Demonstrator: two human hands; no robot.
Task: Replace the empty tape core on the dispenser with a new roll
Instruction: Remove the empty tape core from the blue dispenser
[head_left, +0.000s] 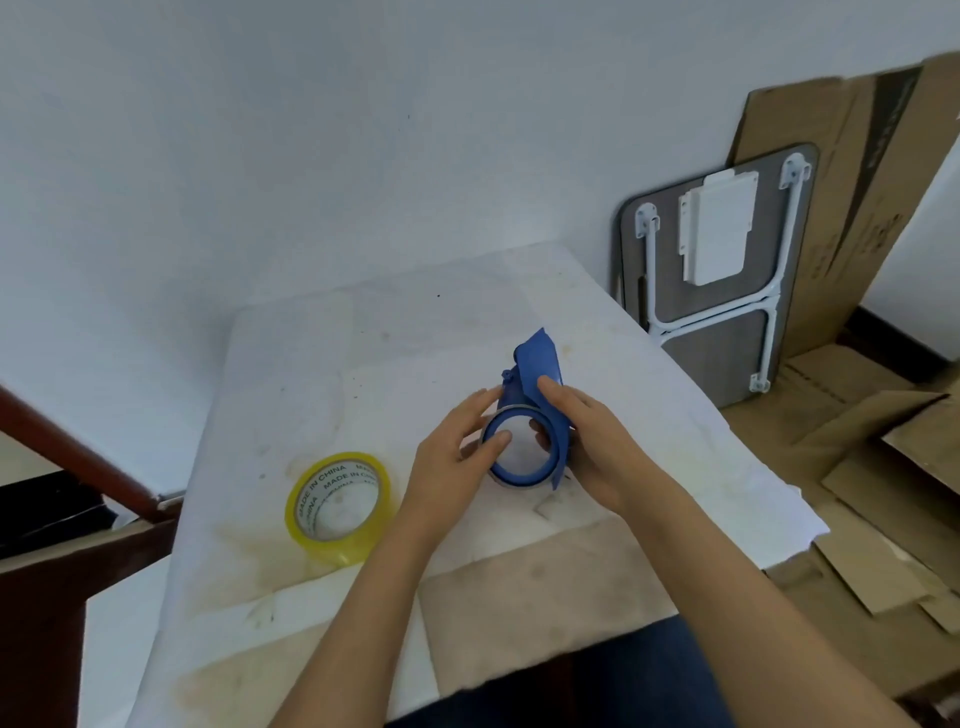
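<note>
A person sits at a white, stained tabletop (322, 364) and holds a blue tape dispenser (537, 364) near its middle. The right hand (587, 447) wraps the dispenser's right side: the thumb lies on the blue flap at the top, and at least one fingertip curls inside the round opening. That grip is pressed closed on the dispenser body. The left hand (457, 457) comes in from the left, its fingers on the rim of the ring; the thumb tip rests just over the edge of the opening, the other fingers lie along the outside. It pinches the rim lightly, though how firmly cannot be told.

Around the dispenser's blue wheel sits a thin grey band, the empty tape core (492, 422), seen as a narrow edge on the left of the ring. Through the opening the white tabletop shows.

The new roll (337, 506), yellow-tinted clear tape with "MADE IN CHINA" printed round its inner core, lies flat on the tabletop, left of the hands and a little nearer, well apart from the dispenser. Neither hand touches it.

On the far right a folded small table (727, 322) with white legs leans against the wall, and flattened cardboard (857, 156) stands behind it and lies across the floor on the right. A dark wooden rail (67, 441) runs along the left.
</note>
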